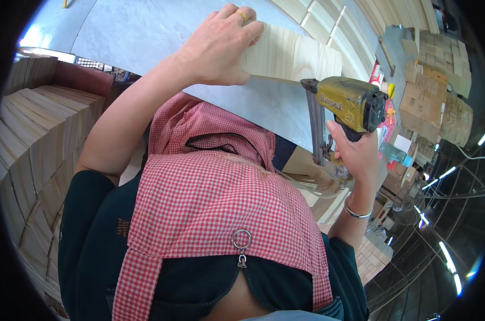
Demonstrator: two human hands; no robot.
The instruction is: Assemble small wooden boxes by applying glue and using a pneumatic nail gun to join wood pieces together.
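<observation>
My right hand [356, 151] is wrapped round the grip of a yellow and black nail gun [345, 104]. The gun's nose touches or nearly touches the right end of a pale wooden board piece [293, 55]; I cannot tell which. My left hand [224, 45], with a ring on one finger, grips the left end of that wood, fingers over the far side and thumb at the near edge. The wood lies at the near edge of a grey-white worktable [125, 32]. Part of its left end is hidden under my left hand.
Stacked wooden boards [44, 128] stand to my left. More long pale strips [328, 27] lie at the far side of the table. Cardboard boxes [424, 99] are piled at the right. A bottle with a blue cap [396, 154] stands beyond my right hand.
</observation>
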